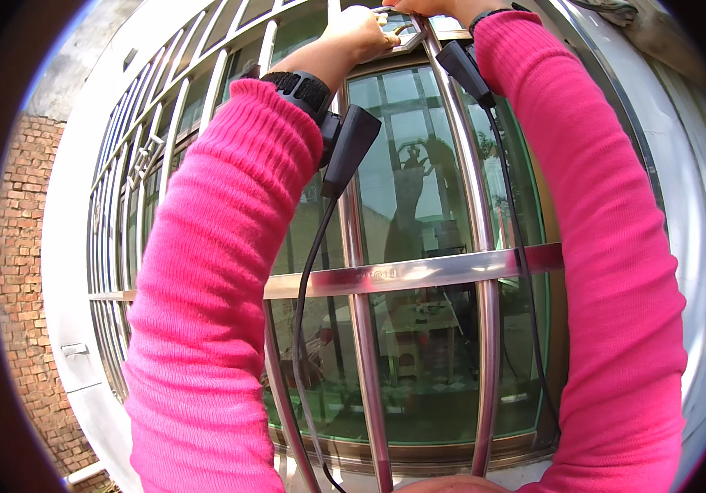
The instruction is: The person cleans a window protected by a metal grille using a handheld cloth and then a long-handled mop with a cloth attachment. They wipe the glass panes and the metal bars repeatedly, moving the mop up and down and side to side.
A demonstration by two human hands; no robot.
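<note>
Both arms, in pink knit sleeves, reach up to the metal window grille (439, 269). At the top centre my left hand (359, 34) has its fingers bent at a decorative metal piece (411, 38) of the grille; whether they grip it cannot be told. My right hand (421, 6) is at the top edge, partly cut off, by the top of an upright bar (461, 123). Dark straps circle both wrists, each with a black device, the left one (353, 148) and the right one (465, 71), from which black cables hang.
Behind the bars is a green-tinted glass window (414, 215) with reflections; a table (421, 317) shows through it. More barred window (143, 148) runs along the left. A white wall (692, 203) stands at the right, a brick wall (26, 246) at the far left.
</note>
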